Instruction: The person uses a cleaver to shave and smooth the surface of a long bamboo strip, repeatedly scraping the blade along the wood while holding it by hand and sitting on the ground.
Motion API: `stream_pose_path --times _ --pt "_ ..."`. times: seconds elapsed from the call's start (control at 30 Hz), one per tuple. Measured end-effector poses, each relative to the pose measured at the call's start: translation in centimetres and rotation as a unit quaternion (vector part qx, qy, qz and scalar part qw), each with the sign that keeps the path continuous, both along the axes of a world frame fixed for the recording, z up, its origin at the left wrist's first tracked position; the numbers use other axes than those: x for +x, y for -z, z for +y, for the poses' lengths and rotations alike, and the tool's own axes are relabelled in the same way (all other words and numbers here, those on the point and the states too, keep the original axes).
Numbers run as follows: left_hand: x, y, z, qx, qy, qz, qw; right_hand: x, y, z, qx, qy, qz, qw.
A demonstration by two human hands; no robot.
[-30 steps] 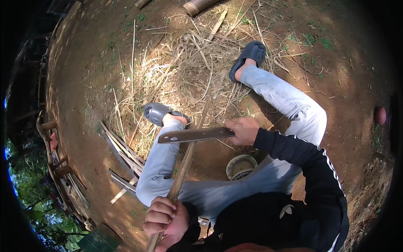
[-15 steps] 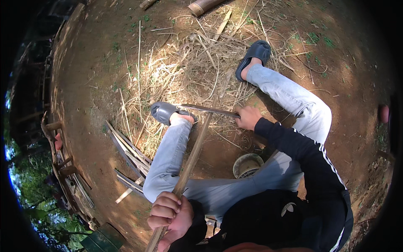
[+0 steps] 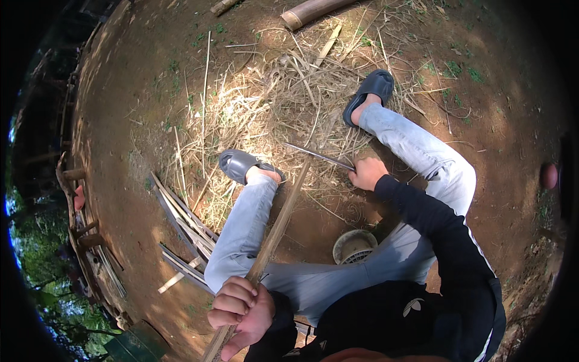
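Left grip: I see the left hand (image 3: 240, 311) clenched around the near end of the bamboo strip (image 3: 282, 218).
Right grip: the right hand (image 3: 367, 173) grasps the knife (image 3: 318, 157) handle.
Bamboo strip: slants away from the left hand, between the knees, its far end meeting the blade (edge-on, thin) just left of the right hand.
Ground: straw litter (image 3: 271, 102) farther off.

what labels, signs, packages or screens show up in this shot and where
No packages, signs or screens are in view.
Logo: a small white emblem on the chest of the person's black top, low in the picture; its detail is too small to make out.
Nothing marked shows on the bamboo strip, the blade, the left hand or the right hand.
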State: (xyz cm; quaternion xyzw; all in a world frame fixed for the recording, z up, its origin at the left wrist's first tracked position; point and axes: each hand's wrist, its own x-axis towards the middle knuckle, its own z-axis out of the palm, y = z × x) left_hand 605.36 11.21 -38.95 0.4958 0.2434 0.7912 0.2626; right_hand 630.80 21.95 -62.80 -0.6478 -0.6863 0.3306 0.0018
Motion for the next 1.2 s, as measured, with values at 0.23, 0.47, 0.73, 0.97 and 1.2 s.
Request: stream_pose_path --times 0.23,0.47,0.73,0.97,1.2 --pt "-1.4 -0.1 1.0 -0.007 -0.028 -0.023 0.999 -2.8 1.8 -1.1 0.002 0.047 0.119 0.992" --pt "-1.4 0.8 1.5 0.002 -0.233 -0.056 0.971 -7.2 -2.2 -3.0 0.081 -0.009 0.195 0.977" --pt "-1.6 0.9 1.2 0.004 -0.225 -0.069 0.972 -6.0 -0.2 -0.8 0.035 0.032 0.108 0.993" --pt "-2.7 0.9 1.9 -0.013 -0.187 -0.068 0.980 -5.3 2.1 -0.4 0.013 0.035 0.055 0.998" --pt "-3.4 0.9 1.6 -0.045 -0.264 -0.097 0.959 -7.9 -0.3 -2.2 0.095 -0.080 0.171 0.977"
